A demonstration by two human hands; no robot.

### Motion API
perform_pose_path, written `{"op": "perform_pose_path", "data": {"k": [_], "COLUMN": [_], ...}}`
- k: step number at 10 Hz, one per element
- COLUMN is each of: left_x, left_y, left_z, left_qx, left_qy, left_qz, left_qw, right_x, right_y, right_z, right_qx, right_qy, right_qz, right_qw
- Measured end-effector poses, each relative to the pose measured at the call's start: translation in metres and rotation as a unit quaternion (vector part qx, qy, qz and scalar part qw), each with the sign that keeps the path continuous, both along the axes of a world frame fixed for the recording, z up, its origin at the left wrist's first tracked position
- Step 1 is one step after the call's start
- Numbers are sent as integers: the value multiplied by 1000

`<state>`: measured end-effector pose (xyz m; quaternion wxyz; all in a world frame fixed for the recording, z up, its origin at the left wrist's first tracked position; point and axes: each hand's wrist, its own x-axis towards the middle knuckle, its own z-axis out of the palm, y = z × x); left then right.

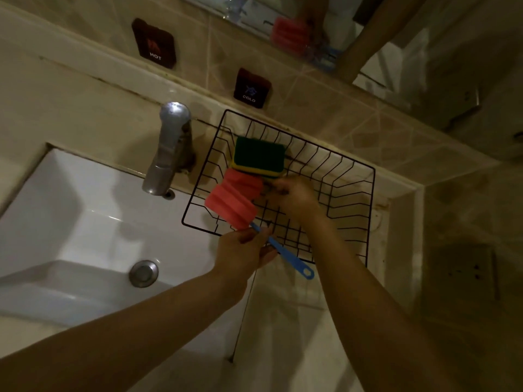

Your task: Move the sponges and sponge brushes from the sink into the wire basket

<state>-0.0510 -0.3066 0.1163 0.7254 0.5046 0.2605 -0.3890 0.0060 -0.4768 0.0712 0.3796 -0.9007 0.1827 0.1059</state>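
A black wire basket (pixel 351 176) stands on the counter right of the white sink (pixel 70 222). In its far left part lies a green and yellow sponge (pixel 259 158). A sponge brush with a ridged red head (pixel 235 199) and a blue handle (pixel 291 261) hangs over the basket's front left rim. My left hand (pixel 243 250) grips the blue handle just below the head. My right hand (pixel 294 196) is inside the basket next to the red head, fingers curled; what it touches is too dark to tell. The sink basin shows no sponges.
A metal faucet (pixel 169 148) rises between sink and basket. The drain plug (pixel 143 273) sits in the basin. HOT (pixel 154 42) and COLD (pixel 252 87) signs hang on the tiled wall. A mirror (pixel 311 29) above reflects the brush. A wall closes off the right.
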Motion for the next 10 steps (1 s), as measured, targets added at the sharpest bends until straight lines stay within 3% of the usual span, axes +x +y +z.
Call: {"op": "perform_pose_path", "data": {"k": [1,2,3,4,5,6,7,8,9,10], "left_x": [3,4,5,3,2,6,9,8,5,4], "left_y": [-2,-8,-14,-10,7,26,38,42,43,45], "left_z": [1,6,13,15,10,4,2,2,4,3], "left_qx": [-21,-35,-40,-37,1,49,32,21,15,19], "left_qy": [4,-36,-74,-95,-99,-30,76,100,90,71], "left_qz": [8,-29,-78,-124,-158,-140,-92,-64,-72,-90], "left_qw": [1000,998,993,987,982,988,992,993,993,993], "right_x": [-18,-41,-53,-52,-48,-41,-36,-31,-30,-25], "right_y": [1,17,27,26,23,23,29,38,44,50], "right_z": [43,76,79,86,91,86,68,38,10,0], "right_qx": [-33,112,112,41,43,-9,-17,-8,-17,-21], "right_qy": [-79,95,99,49,18,-11,18,84,88,38], "right_qz": [-17,89,88,75,39,23,42,50,11,-3], "right_qw": [996,985,985,995,998,1000,999,995,996,999]}}
